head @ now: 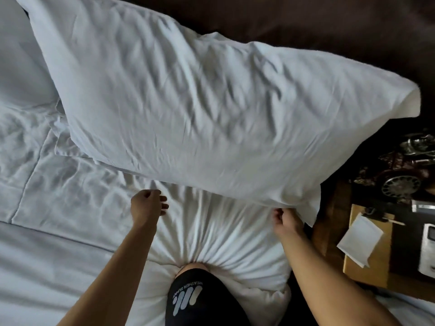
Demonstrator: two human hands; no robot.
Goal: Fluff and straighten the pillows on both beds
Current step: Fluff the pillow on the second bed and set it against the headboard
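Observation:
A large white pillow (188, 102) lies tilted across the head of the bed, against a dark headboard (306, 20). My right hand (283, 218) pinches the pillow's lower right corner. My left hand (149, 204) hovers just under the pillow's lower edge, fingers curled and holding nothing. A second white pillow (18, 55) shows at the far left, partly hidden behind the first. My knee in black shorts (200, 295) presses into the white bedding (223, 243), which bunches around it.
A wooden nightstand (367, 267) stands right of the bed. On it sit an ornate rotary phone (400, 182), a white notepad (360, 238) with a pen, and a grey device (427, 250). The rumpled duvet (58, 184) spreads out to the left.

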